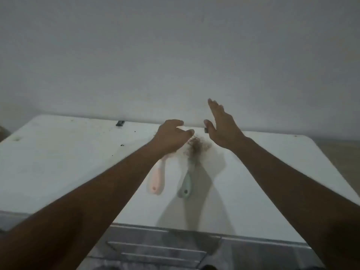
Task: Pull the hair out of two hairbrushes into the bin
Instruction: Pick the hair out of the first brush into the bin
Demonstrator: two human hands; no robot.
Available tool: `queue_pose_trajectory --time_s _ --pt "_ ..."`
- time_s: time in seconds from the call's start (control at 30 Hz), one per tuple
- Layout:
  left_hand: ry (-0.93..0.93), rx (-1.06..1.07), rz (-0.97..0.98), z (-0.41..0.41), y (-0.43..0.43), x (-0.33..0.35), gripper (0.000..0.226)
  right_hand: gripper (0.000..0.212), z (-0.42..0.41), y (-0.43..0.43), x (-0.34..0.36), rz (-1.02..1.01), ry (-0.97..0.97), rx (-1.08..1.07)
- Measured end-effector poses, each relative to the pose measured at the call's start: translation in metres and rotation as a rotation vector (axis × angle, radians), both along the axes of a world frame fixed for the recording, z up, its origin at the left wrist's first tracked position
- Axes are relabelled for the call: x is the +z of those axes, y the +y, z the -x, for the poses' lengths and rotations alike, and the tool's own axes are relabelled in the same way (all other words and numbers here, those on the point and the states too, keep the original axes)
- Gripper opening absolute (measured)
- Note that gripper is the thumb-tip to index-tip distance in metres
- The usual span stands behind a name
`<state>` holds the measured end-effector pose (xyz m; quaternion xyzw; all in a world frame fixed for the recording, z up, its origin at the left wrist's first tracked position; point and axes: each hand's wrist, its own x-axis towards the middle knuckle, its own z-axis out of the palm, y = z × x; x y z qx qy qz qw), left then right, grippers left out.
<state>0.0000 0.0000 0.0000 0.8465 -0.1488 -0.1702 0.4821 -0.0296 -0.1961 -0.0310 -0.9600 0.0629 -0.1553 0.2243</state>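
Hiding pink brush head: left hand, grip unclear | right hand spread, empty | green brush hair-matted

No text, label, brand, number or sign can be read anywhere in this blurred view.

The single head-worn wide-angle view looks forward and steeply down from close above a white surface, both forearms reaching away from the lens into mid-frame, with a bare wall filling the upper half
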Motion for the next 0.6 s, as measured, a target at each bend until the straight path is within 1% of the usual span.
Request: queue_pose_trajectory --time_s 0.07,0.1,0.17,0.2,0.27,0.33,0.43,0.5,0.6 --pt "-0.052 -0.072 -0.085 0.008 -0.003 -0.02 0.038 0.059 0.004 0.0 -0.027 0.018 0.005 0.047" --pt "-0.097 -0.115 -0.149 0.012 -0.003 -0.031 0.033 0.057 0.006 0.001 -0.043 0.036 0.021 0.063" --pt "-0.193 -0.17 -0.273 0.023 -0.003 -0.05 0.035 0.05 0.015 0.005 -0.064 0.04 0.014 0.079" --pt "-0.279 -0.188 -0.323 0.027 -0.004 -0.059 0.038 0.045 0.019 0.007 -0.07 0.043 -0.01 0.074" --pt "-0.371 -0.201 -0.396 0.034 -0.004 -0.072 0.041 0.033 0.025 0.012 -0.077 0.047 -0.093 0.091" --pt "-0.355 -0.207 -0.421 0.039 -0.004 -0.082 0.033 0.028 0.03 0.016 -0.082 0.044 -0.138 0.101" --pt "-0.399 -0.175 -0.49 0.042 -0.007 -0.092 0.035 0.029 0.034 0.021 -0.086 0.069 -0.151 0.13" --pt "-0.409 -0.139 -0.496 0.046 -0.006 -0.09 0.031 0.029 0.037 0.025 -0.084 0.104 -0.138 0.127" --pt "-0.32 -0.11 -0.461 0.05 -0.003 -0.082 0.028 0.026 0.04 0.031 -0.079 0.099 -0.123 0.109"
